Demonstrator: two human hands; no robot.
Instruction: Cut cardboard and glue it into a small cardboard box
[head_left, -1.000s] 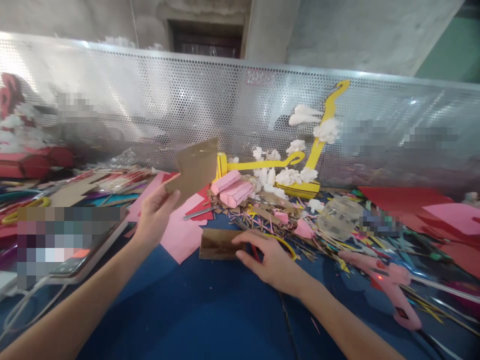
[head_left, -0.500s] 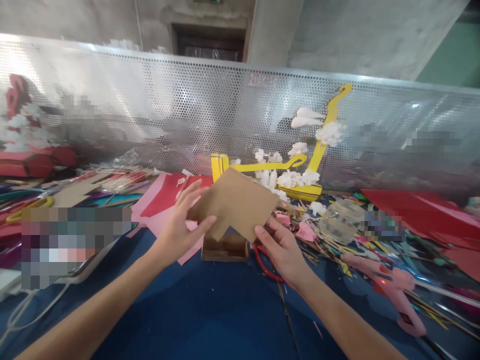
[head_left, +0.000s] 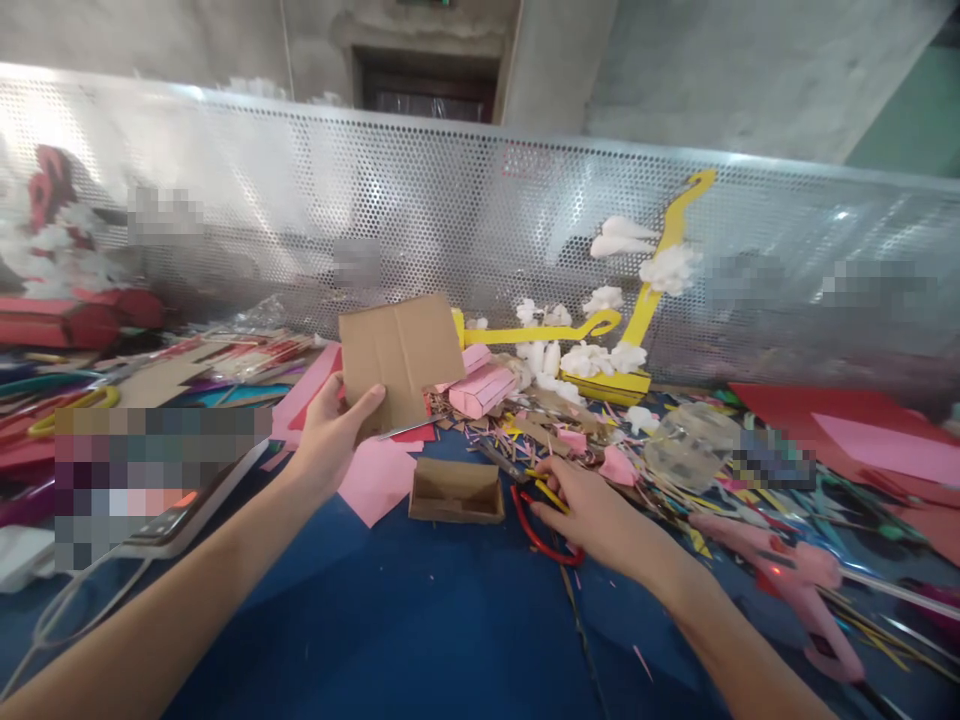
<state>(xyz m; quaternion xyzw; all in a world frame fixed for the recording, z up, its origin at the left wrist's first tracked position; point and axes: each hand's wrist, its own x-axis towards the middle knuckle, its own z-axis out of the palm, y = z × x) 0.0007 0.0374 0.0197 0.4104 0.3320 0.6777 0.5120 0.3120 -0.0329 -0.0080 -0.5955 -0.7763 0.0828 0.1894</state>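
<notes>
- Now, head view (only one): L hand (head_left: 330, 435) has the cardboard sheet (head_left: 401, 360) up off the worktop (head_left: 360, 620), broad face to camera, faint creases showing. L grip closed on its lower L part, thumb on the near face.
- R hand (head_left: 589, 500) is down at the scissors (head_left: 531, 536), fingers at the yellow handle, red loop just below. Blades point away, up-L. R grip: can't tell if it's fully closed or only touching.
- Change vs. ½ sec ago: R was pinching the sheet's corner w/ L open beside it; now L alone carries it & R has gone to the scissors. Prob. means the sheet's been passed over, R freed for the tool.
- Small open cardboard box (head_left: 456, 508) sits on worktop btwn the hands, touched by neither; no longer part-hidden by the sheet.
- Nearby: pink paper boxes (head_left: 484, 388) behind, pink paper sheet (head_left: 375, 475) to box's L, paper scraps (head_left: 540, 430) beyond scissors; pink glue gun (head_left: 814, 570) far R, red light on.
</notes>
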